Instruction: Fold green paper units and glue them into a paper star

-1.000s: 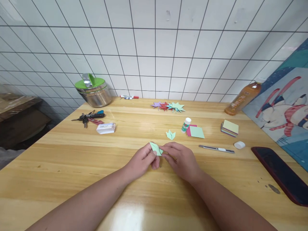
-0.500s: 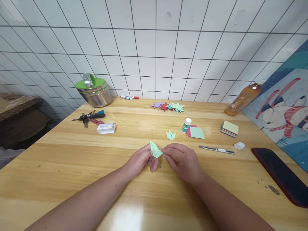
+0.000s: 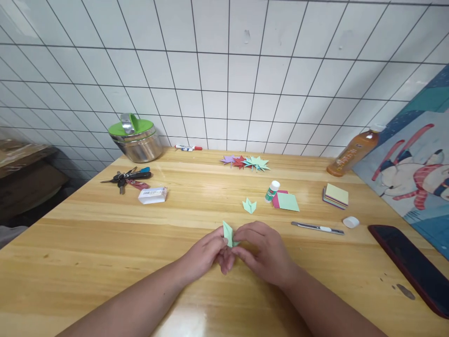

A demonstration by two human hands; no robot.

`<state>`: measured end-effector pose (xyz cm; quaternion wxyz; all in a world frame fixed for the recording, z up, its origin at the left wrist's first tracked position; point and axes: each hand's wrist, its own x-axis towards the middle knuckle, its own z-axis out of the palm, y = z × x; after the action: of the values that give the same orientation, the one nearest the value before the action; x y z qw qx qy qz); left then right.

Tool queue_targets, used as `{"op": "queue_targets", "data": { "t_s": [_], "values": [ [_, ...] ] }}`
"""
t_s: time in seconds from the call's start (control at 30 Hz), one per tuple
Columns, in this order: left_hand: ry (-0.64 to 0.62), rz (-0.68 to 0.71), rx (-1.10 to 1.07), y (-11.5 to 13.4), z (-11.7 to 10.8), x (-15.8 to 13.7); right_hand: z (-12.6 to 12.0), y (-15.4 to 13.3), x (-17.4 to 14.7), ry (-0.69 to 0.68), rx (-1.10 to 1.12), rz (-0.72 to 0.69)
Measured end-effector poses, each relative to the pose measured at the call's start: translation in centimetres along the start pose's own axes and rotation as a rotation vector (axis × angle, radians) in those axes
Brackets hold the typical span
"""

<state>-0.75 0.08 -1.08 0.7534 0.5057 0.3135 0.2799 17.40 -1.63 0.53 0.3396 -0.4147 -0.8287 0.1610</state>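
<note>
A small piece of folded light green paper (image 3: 228, 232) is held up between my two hands, just above the wooden table. My left hand (image 3: 209, 250) pinches its left side between thumb and fingers. The fingers of my right hand (image 3: 264, 250) close on its right edge and partly cover it. Just beyond my hands lies another folded green paper piece (image 3: 249, 205), shaped like a small leaf. Past it stand a glue stick (image 3: 272, 192) and, beside that, green and pink paper sheets (image 3: 288, 201).
Paper leaves (image 3: 256, 163) lie near the tiled wall. Rightward are a utility knife (image 3: 317, 228), white cap (image 3: 351, 222), paper stack (image 3: 336, 195), phone (image 3: 410, 267) and leaning bottle (image 3: 352, 152). Leftward are keys (image 3: 128, 177), a small white box (image 3: 153, 195), a marker (image 3: 188, 148) and a lidded pot (image 3: 140, 145).
The green paper has been folded narrower, its right part now bent over at my right fingers. The view has tilted up slightly, so everything sits lower.
</note>
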Motion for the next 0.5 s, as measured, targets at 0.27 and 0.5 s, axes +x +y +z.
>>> {"op": "queue_targets", "data": {
  "t_s": [0.27, 0.5],
  "values": [
    [0.002, -0.023, -0.010, -0.6, -0.4, -0.1, 0.2, 0.2, 0.0, -0.044, 0.075, 0.089],
    [0.032, 0.072, 0.233, 0.5, 0.1, -0.6, 0.1, 0.5, 0.0, -0.043, 0.123, 0.062]
  ]
}}
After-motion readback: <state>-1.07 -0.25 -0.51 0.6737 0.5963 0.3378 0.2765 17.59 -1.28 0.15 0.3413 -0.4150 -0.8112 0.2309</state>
